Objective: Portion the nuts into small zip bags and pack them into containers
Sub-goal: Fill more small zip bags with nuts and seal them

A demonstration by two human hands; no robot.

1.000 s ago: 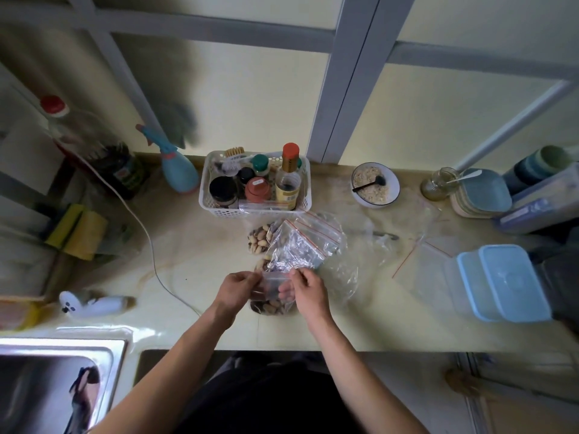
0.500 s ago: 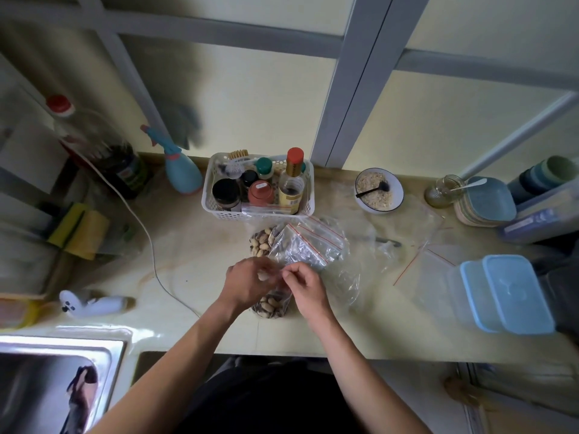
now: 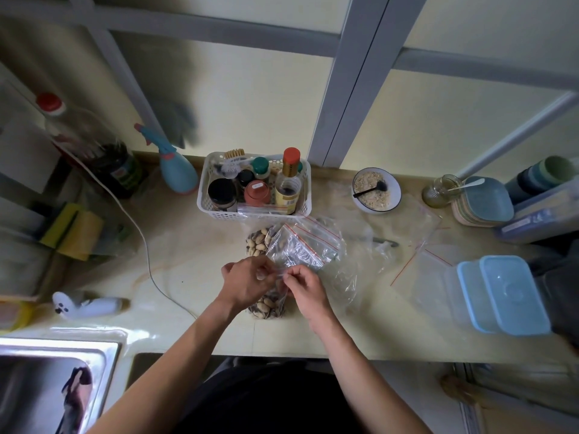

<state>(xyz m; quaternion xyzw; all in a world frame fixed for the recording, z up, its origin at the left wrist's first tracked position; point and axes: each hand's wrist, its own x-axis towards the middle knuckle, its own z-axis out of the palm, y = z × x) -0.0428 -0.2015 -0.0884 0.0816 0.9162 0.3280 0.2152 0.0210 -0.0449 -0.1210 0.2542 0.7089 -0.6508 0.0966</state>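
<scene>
Both hands meet right over the small zip bag (image 3: 269, 303) of nuts, which sits on the bench (image 3: 194, 255) near its front edge. The left hand (image 3: 246, 281) and right hand (image 3: 302, 285) each have their fingers curled in, pinching the bag's top edge between them. Shelled nuts show through the clear plastic below the knuckles.

Just behind the hands there's a bunch of empty zip bags (image 3: 305, 245) with red seal strips, and behind those a pile of loose nuts (image 3: 257, 241) in clear plastic. Off to the right, two light blue lidded containers (image 3: 504, 294) sit side by side, well apart from the hands.

Further back is a white basket (image 3: 219, 211) full of jars and a bottle with a red cap and yellow label (image 3: 286, 200), but the writing on it is too blurry to read. Same for the dark bottle with the green label (image 3: 125, 173) on the left. A bowl of oats (image 3: 376, 189) with a black spoon is right of the basket, and a teal spray bottle (image 3: 175, 172) stands left of it.
</scene>
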